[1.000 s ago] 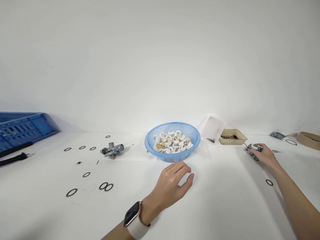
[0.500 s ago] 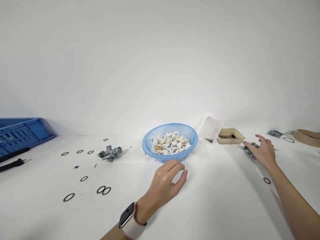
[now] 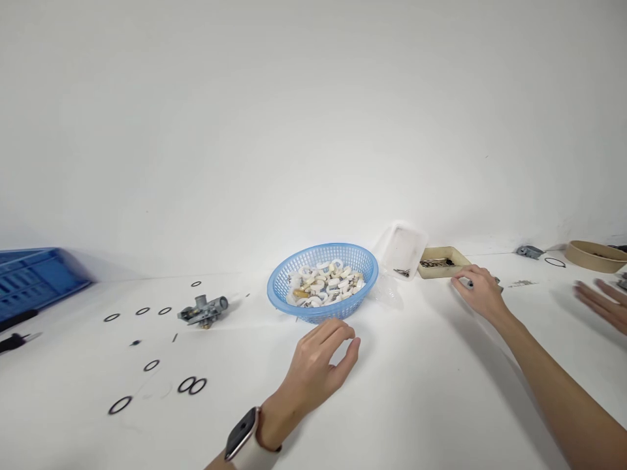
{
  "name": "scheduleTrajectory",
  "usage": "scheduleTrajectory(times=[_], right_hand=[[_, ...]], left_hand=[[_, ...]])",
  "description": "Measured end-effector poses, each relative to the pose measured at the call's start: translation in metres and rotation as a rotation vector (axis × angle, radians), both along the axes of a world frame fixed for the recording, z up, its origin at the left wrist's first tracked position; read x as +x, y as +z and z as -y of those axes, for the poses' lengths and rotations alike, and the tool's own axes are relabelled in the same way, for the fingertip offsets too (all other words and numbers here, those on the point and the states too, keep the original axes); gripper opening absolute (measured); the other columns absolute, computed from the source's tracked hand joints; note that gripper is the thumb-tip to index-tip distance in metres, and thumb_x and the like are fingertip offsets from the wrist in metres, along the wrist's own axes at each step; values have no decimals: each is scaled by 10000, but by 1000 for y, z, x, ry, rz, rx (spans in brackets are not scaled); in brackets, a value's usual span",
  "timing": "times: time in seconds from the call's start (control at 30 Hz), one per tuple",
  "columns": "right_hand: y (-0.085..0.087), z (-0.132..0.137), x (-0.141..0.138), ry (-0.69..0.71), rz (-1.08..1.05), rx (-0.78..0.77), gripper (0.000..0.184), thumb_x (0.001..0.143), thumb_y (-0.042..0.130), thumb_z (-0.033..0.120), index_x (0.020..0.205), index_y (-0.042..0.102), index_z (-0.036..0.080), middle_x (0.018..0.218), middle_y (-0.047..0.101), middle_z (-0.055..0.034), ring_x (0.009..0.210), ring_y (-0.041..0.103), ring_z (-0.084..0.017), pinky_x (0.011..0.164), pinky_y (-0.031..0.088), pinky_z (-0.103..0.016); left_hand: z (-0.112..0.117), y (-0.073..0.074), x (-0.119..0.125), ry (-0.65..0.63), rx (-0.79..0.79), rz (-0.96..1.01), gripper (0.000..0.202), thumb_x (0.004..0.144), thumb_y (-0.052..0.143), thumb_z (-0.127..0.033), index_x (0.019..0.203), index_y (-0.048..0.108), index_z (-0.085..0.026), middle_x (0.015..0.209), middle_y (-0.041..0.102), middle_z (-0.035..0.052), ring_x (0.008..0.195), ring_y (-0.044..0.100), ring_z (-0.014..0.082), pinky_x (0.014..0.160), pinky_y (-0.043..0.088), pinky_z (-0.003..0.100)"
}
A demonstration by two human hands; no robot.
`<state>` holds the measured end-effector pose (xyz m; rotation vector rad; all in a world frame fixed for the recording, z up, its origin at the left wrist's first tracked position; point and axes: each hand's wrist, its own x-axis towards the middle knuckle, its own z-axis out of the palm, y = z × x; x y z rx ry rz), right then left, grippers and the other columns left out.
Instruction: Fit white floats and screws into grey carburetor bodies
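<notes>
a: nearest first. what was the left hand doing?

b: your left hand (image 3: 321, 362), the one with the watch (image 3: 243, 438), hung just over the table (image 3: 431, 405). its fingers were loosely curled and apart, with nothing in them. it sat just in front of the blue basket (image 3: 321, 314), not touching it.

a: and the loose bits on that side?

b: black o-rings (image 3: 192, 385) lay flat and scattered on the table to your left. none was fitted on anything that showed. beyond them a grey metal body (image 3: 202, 310) lay on its side, well apart from both your hands.

a: the basket?

b: it held a heap of white ring pieces (image 3: 326, 282) with a few tan ones mixed in. by the look of it, very little was joined up: the rings were loose, the body was bare and the heap was unsorted.

a: right hand?

b: your right hand (image 3: 479, 292) was stretched far out, palm down. its fingers were bent onto the table over a small metal part (image 3: 498, 281), near the beige tray (image 3: 441, 269). i couldn't tell whether you gripped the part or only covered it.

a: further back?

b: another person's hand (image 3: 600, 303) lay flat at the right edge, apart from yours. at the back stood a clear tub (image 3: 401, 248) and a round tan dish (image 3: 592, 256). far to the left was a blue crate (image 3: 34, 277) with a black tool (image 3: 17, 341) before it.
</notes>
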<state>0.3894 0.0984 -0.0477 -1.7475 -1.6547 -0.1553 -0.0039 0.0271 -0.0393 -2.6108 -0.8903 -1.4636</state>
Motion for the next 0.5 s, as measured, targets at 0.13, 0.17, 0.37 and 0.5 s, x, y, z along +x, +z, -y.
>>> scheduleTrajectory(times=[0.13,0.17,0.37,0.5], right_hand=[[1,0,-4,38,10,-20,245,831,526,419,774,700,256,1001,721,-69,968,622,-308,920,439,-471],[1,0,-6,44,7,-27,250,831,524,418,788,706,252,1012,724,-73,959,623,-308,908,448,-469],[2,9,-4,131,-7,-116,211,830,535,365,786,711,258,996,750,-72,960,657,-306,814,515,-430],[28,23,39,218,14,-184,169,763,574,272,821,732,286,1114,759,-77,1125,631,-341,932,509,-463]], left_hand=[[1,-1,1,-12,-13,-25,150,1000,500,-126,886,561,-203,770,618,19,666,555,159,621,451,277],[1,-1,1,-15,-17,-29,151,1000,498,-127,886,559,-204,766,616,19,662,554,159,621,450,277],[3,-3,3,-30,-42,-78,156,1005,489,-137,875,549,-200,759,615,16,654,558,160,612,444,276],[6,-6,6,-45,-61,-139,172,1012,482,-159,862,558,-196,754,620,16,649,567,164,610,449,286]])
